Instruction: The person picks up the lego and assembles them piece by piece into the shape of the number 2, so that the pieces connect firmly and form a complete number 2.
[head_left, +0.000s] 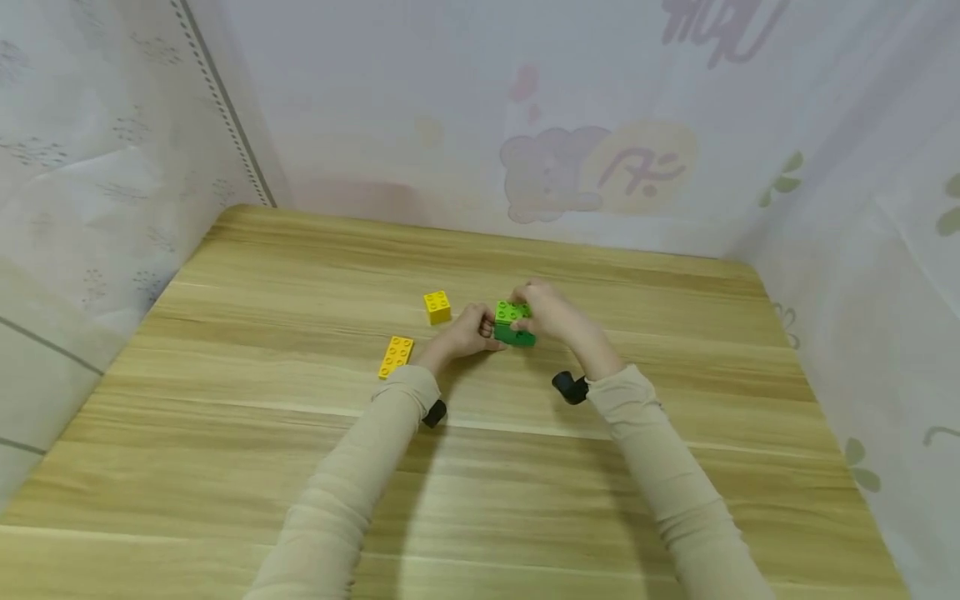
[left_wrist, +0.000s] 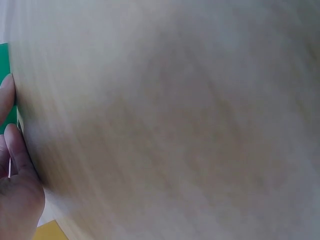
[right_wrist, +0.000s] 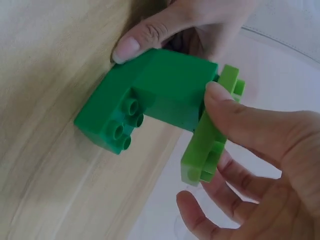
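Observation:
Near the table's middle, my left hand [head_left: 463, 335] grips a dark green block piece [head_left: 512, 336], its thumb along the lower edge in the right wrist view. This piece [right_wrist: 170, 90] looks like a long base with a square block on one end and bare studs on the other. Between the thumb and fingers of my right hand [head_left: 553, 315] is a flat light green brick [right_wrist: 202, 147]. It sits against the top of the square block and overhangs it; whether it is fully pressed on I cannot tell. The left wrist view catches only part of the left hand [left_wrist: 20, 200].
A square yellow brick [head_left: 437, 307] stands behind and left of my left hand. A longer yellow brick [head_left: 396, 357] lies beside the left wrist. Patterned cloth walls [head_left: 375, 108] enclose the wooden table [head_left: 247, 400] at the back and sides.

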